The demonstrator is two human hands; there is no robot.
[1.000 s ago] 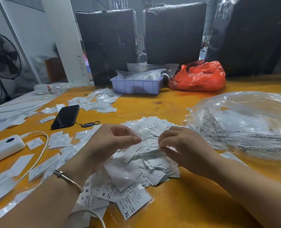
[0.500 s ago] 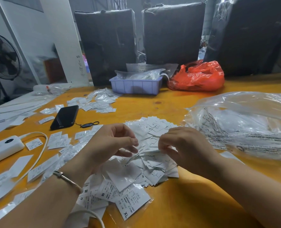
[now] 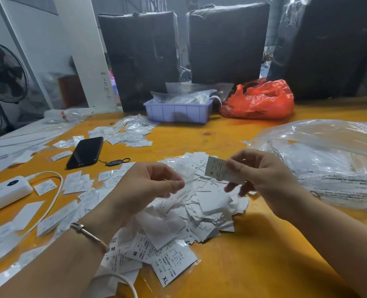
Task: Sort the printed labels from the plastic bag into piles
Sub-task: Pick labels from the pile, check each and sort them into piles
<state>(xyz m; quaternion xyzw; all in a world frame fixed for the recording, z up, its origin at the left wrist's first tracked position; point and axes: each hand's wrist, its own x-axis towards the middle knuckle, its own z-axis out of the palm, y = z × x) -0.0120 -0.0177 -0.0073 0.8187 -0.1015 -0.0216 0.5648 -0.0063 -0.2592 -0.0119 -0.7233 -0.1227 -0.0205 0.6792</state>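
Your R hand (image 3: 262, 175) pinches one label (image 3: 218, 169), raised above the loose heap (image 3: 199, 203) at table (image 3: 253, 254) centre; L hand (image 3: 148, 186) curled, fingertips on thin film; bag (image 3: 328, 160) lies right

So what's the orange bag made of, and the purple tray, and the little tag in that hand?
The orange bag looks like thin glossy plastic film: crinkled, with shiny highlights. The purple tray looks like stiff matte moulded plastic, with ribbed walls. The tag in the right hand seems paper or woven fabric; I cannot tell which.
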